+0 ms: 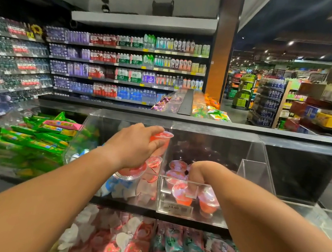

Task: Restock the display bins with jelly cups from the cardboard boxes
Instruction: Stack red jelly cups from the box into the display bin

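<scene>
My left hand (136,145) grips a red jelly cup (162,139) above the divider of a clear acrylic display bin (212,129). A second clear-lidded red cup (130,172) shows under its palm. My right hand (199,172) reaches down into the right compartment, fingers curled among several red jelly cups (182,194); I cannot see whether it holds one. Dark purple cups (197,152) lie at the back of that compartment. No cardboard box is in view.
A price tag (174,207) sits on the bin's front lip. Lower bins hold pink and teal packets (174,245). Green snack packs (33,137) pile up on the left. A black ledge (182,117) runs behind the bins, with drink shelves (126,67) beyond.
</scene>
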A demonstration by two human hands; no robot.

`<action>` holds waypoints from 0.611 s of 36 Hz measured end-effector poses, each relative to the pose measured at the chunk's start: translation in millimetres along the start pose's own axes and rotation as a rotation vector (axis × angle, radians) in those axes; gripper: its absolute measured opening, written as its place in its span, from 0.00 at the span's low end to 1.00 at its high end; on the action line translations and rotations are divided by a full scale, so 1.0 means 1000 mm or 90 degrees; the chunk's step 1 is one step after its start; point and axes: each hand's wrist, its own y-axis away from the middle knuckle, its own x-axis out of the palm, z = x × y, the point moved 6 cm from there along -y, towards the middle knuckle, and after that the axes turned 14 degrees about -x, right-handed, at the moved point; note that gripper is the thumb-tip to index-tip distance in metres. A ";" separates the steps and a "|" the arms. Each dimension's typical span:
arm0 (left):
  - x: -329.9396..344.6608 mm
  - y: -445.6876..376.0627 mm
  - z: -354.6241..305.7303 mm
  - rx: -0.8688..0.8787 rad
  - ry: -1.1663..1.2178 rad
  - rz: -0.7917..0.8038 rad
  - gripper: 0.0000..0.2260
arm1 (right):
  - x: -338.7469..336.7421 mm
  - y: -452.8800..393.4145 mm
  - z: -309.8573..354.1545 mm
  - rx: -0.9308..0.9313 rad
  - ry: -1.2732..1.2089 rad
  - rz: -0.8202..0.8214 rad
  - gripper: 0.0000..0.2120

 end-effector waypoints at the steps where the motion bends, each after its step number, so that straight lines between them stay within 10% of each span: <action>1: 0.002 0.000 0.001 0.000 -0.005 0.003 0.24 | 0.000 0.000 0.001 0.004 0.005 0.011 0.30; 7: 0.011 -0.001 0.001 -0.001 -0.014 0.018 0.24 | -0.004 0.004 0.009 -0.004 0.025 -0.013 0.25; 11: 0.014 -0.004 -0.006 0.014 -0.014 0.028 0.24 | -0.032 0.023 0.021 -0.061 -0.001 -0.272 0.13; 16: 0.019 -0.012 -0.020 0.035 -0.005 0.044 0.24 | -0.054 0.066 0.032 -0.353 -0.551 -0.358 0.33; 22: 0.021 -0.016 -0.046 0.063 0.018 0.061 0.24 | -0.071 0.103 0.028 -0.349 -0.513 -0.392 0.30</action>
